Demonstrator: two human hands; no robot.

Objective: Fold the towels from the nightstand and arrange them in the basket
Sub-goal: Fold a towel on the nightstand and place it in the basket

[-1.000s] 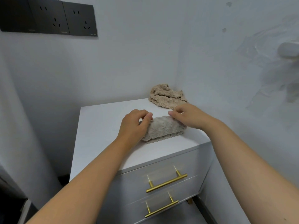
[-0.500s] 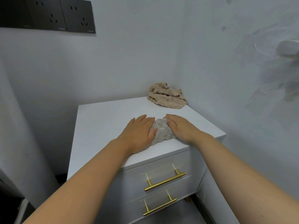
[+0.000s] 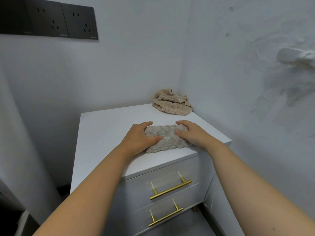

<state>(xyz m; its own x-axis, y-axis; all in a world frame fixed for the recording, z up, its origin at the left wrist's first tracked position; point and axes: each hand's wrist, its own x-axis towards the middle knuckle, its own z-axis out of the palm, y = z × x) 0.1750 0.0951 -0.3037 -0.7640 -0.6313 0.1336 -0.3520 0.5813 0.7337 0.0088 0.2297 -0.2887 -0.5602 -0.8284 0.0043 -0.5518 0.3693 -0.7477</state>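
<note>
Fingers (image 3: 145, 124) of the left hand (image 3: 139, 139) curl over the far edge of the grey towel (image 3: 167, 139) at its 9 o'clock end, with the thumb laid across the top toward the middle. The right hand (image 3: 194, 136) grips the 3 o'clock end the same way: its fingers (image 3: 184, 123) hook over the far edge and its thumb presses on the top face. Both hands are closed round the cloth, which shows between them as a thick, folded, oblong bundle.

The grey towel lies flat on the white nightstand (image 3: 105, 133), near the front edge and toward the right front corner. At about 1 o'clock from it, well apart, the beige towel (image 3: 172, 103) sits crumpled and unfolded in the back corner of the top, close to where the two walls meet.

Below, at 6 o'clock, the nightstand's front shows two drawers, each with a brass bar handle: the upper handle (image 3: 170, 189) and the lower handle (image 3: 166, 217). Far off at 10 o'clock, a row of dark wall sockets (image 3: 51, 19) is set in the wall. At 2 o'clock a white fitting (image 3: 296, 55) sticks out from the side wall; what it is cannot be told.
</note>
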